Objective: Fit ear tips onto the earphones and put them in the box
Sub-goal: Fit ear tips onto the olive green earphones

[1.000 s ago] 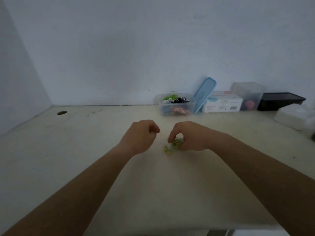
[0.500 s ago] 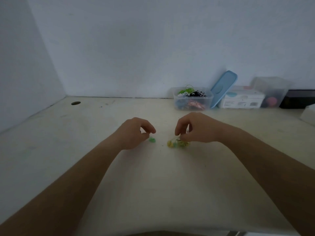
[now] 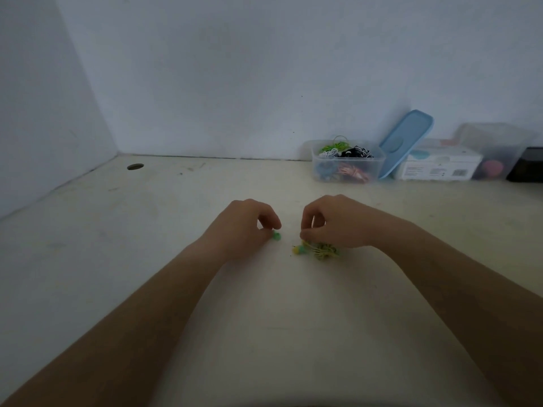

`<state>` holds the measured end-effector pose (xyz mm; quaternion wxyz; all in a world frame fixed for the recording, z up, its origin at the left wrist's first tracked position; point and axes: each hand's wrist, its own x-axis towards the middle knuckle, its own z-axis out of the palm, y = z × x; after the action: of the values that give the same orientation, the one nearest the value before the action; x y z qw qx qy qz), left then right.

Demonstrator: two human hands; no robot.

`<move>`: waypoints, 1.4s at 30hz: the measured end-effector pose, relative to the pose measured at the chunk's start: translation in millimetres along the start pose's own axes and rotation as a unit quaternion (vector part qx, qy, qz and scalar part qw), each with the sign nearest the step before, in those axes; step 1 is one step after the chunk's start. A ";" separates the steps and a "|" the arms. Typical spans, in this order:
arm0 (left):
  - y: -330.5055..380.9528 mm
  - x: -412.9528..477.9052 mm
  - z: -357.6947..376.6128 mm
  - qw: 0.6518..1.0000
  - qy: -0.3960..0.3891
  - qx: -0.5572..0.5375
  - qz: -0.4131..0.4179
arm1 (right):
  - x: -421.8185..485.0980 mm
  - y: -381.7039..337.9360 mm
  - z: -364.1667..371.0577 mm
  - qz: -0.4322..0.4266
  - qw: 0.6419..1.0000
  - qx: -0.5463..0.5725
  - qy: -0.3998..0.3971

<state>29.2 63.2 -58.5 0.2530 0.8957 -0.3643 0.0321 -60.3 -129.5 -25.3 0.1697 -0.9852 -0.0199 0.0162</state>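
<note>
— Where's the tip (image 3: 276,236)?
— At your left hand (image 3: 244,227): its curled fingers pinch it, low on the table (image 3: 147,259).
— The earphones (image 3: 321,249)?
— Bundled under your right hand (image 3: 340,221); thumb and forefinger pinch their cord.
— The box (image 3: 348,167)?
— Well beyond your right hand, open, its lid (image 3: 405,142) leaning alongside.

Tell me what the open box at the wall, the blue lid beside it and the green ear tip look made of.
Box: clear, slightly glossy plastic, probably; the coiled earphones show through its wall.
Lid: opaque light-blue plastic, smooth, with a moulded rim.
Ear tip: likely soft silicone, but too small and blurred to confirm.
</note>
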 end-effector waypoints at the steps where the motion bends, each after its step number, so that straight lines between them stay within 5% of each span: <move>1: 1.2 -0.3 -0.9 1.000 -0.001 0.002 0.001 | 0.2 -1.6 -0.3 0.003 1.000 -0.005 -0.014; 11: 7.2 -1.7 -2.9 1.000 -0.022 0.014 0.004 | 4.9 -1.8 1.1 0.009 0.999 0.005 -0.041; 19: 7.1 -7.2 -13.8 1.000 0.025 -0.017 -0.001 | 1.5 12.9 13.8 -0.044 0.992 0.080 0.090; 26: 16.7 -14.2 -11.4 0.991 0.006 -0.129 -0.025 | -2.2 15.3 15.1 -0.069 0.989 0.084 0.096; 42: 24.7 -20.7 -14.0 0.887 -0.045 -0.440 -0.131 | -7.0 8.8 13.8 -0.072 0.962 0.243 0.105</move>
<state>-0.7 68.0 -40.7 0.6063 0.7328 -0.2310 -0.2049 -67.5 -133.5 -41.1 0.4057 -0.9065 -0.0685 -0.0953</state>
